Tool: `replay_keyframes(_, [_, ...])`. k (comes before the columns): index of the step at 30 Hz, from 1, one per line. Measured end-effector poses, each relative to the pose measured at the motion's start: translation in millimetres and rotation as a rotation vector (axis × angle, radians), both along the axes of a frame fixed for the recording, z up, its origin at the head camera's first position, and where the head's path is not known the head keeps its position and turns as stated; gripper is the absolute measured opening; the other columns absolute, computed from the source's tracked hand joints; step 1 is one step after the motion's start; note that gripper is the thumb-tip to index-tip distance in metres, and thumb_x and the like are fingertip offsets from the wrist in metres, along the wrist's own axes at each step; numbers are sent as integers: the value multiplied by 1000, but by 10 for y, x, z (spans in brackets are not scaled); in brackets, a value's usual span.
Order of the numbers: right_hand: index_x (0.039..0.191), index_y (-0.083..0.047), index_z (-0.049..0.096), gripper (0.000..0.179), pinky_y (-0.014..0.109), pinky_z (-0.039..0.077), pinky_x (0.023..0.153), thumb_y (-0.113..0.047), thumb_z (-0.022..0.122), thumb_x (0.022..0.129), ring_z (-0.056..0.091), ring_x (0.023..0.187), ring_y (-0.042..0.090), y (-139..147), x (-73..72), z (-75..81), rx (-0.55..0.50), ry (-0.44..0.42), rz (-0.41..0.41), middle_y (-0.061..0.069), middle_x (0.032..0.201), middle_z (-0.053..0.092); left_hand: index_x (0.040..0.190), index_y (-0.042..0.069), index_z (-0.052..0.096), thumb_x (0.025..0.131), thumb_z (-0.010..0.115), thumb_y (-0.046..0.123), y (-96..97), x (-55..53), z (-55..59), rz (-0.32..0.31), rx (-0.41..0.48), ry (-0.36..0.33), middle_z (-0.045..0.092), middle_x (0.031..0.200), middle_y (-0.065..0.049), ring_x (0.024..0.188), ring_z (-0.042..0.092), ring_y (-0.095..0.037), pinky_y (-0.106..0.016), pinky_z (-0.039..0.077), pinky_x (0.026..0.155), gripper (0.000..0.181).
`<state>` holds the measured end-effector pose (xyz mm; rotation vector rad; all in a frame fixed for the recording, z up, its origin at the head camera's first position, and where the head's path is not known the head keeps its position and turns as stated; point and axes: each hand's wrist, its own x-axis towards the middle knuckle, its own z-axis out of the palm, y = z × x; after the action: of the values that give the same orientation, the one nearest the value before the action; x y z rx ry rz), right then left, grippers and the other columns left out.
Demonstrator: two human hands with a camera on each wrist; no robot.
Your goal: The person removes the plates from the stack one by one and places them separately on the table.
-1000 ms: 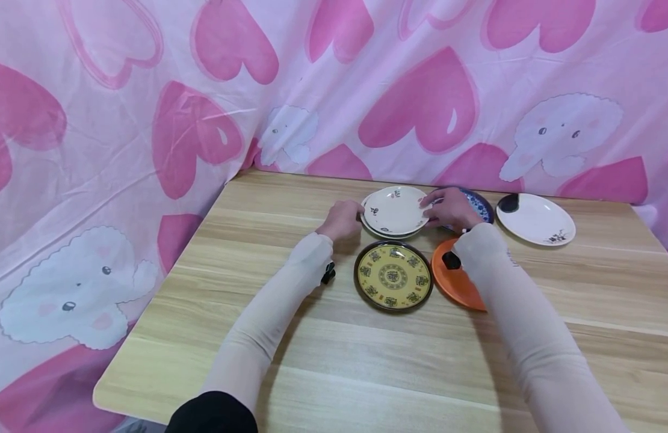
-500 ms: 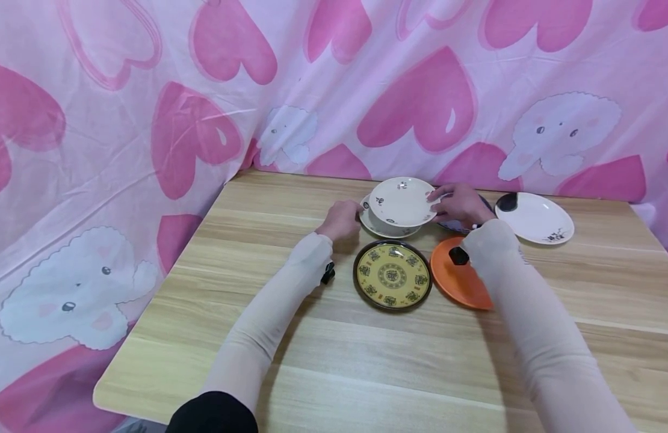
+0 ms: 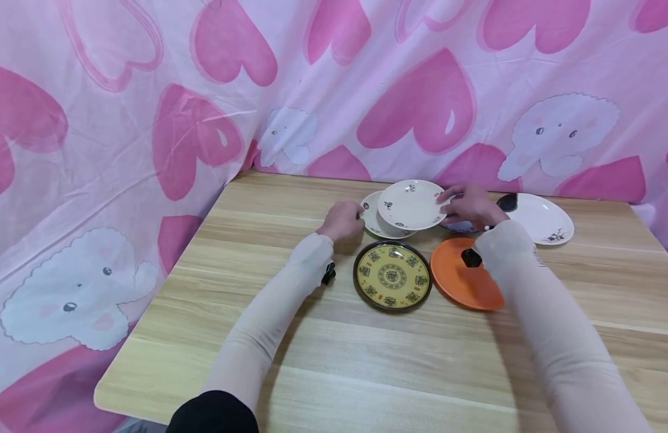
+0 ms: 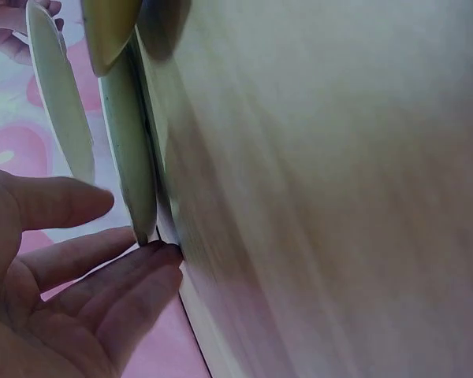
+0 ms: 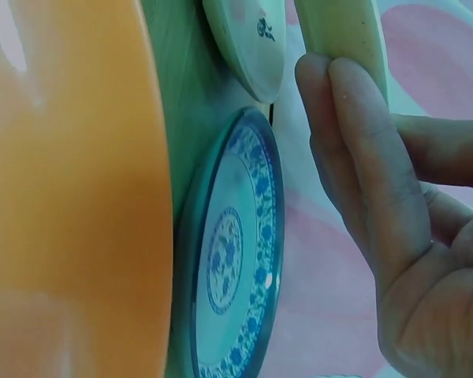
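My right hand [image 3: 472, 207] pinches the right rim of a white plate [image 3: 412, 204] with small printed motifs. That plate is raised and overlaps part of another white plate [image 3: 372, 219] lying on the table. In the right wrist view my fingers [image 5: 378, 150] lie under the held plate, with the thumb on its other face. My left hand [image 3: 342, 221] is at the left rim of the lower white plate. From the left wrist, its fingertips touch that plate's edge [image 4: 134, 173], while the thumb stands away from it.
A yellow plate with a dark rim [image 3: 392, 276] lies in front of the white ones, beside an orange plate [image 3: 455, 273]. Behind the orange plate is a blue-patterned plate [image 5: 236, 252], partly hidden by my right hand. Farther right sits a white plate with a black patch [image 3: 545, 219].
My right hand has lifted the upper white plate off the lower one and moved it to the right. More of the lower plate now shows. My left hand has stayed in place.
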<state>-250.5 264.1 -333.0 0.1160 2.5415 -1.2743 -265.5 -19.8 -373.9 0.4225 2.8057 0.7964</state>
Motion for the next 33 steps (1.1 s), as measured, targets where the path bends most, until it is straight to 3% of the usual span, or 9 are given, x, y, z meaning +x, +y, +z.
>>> replay_keyframes(2, [123, -1, 51, 36, 30, 55, 56, -12, 58, 89, 71, 77, 24, 29, 19, 28, 14, -2, 9, 20, 105, 57, 98, 9, 67, 85, 59, 15, 6, -6, 9, 9, -25, 20, 67, 96, -6, 82, 59, -19, -30, 51, 76, 16])
replay_keyframes(4, [124, -2, 50, 36, 30, 55, 57, -13, 57, 90, 71, 80, 26, 50, 38, 53, 28, 3, 18, 21, 110, 54, 95, 9, 67, 83, 63, 18, 12, -13, 19, 17, -52, 33, 67, 96, -5, 83, 59, -19, -30, 51, 76, 15])
replay_keyframes(6, [124, -2, 51, 36, 33, 57, 62, -13, 57, 90, 71, 81, 27, 64, 51, 70, 25, 11, 15, 22, 111, 53, 99, 10, 67, 82, 66, 20, 16, -16, 27, 29, -63, 38, 67, 102, -5, 88, 59, -19, -31, 51, 82, 20])
replay_keyframes(9, [123, 2, 51, 36, 44, 55, 79, -9, 57, 89, 71, 79, 29, 75, 71, 88, -9, 30, 11, 22, 111, 49, 105, 10, 66, 81, 67, 20, 16, -19, 35, 39, -67, 30, 66, 108, -6, 95, 60, -22, -34, 50, 88, 26])
replay_keyframes(12, [123, 3, 51, 36, 47, 54, 81, -7, 56, 89, 71, 79, 30, 98, 88, 100, -16, 40, 12, 24, 115, 49, 107, 10, 66, 81, 68, 20, 18, -23, 36, 44, -62, 32, 66, 110, -6, 97, 60, -22, -35, 49, 90, 28])
replay_keyframes(21, [122, 2, 53, 37, 45, 55, 79, -9, 60, 88, 70, 71, 19, 188, 162, 130, -17, 69, -31, 24, 121, 49, 78, 10, 64, 80, 68, 18, 19, -23, 48, 41, -121, 62, 65, 83, -3, 73, 56, -18, -27, 47, 66, 9])
replay_keyframes(27, [124, 0, 53, 37, 34, 58, 74, -11, 59, 88, 68, 73, 17, 296, 242, 186, 8, 80, -40, 17, 112, 51, 102, 11, 68, 79, 69, 18, 19, -21, 46, 47, -110, 55, 67, 111, -4, 92, 60, -21, -32, 51, 82, 24])
replay_keyframes(33, [125, -1, 53, 39, 32, 58, 74, -11, 61, 88, 66, 74, 16, 465, 323, 203, 0, 71, -63, 11, 107, 52, 107, 12, 66, 80, 68, 19, 27, -28, 41, 45, -112, 43, 66, 114, -4, 97, 60, -22, -34, 50, 87, 28])
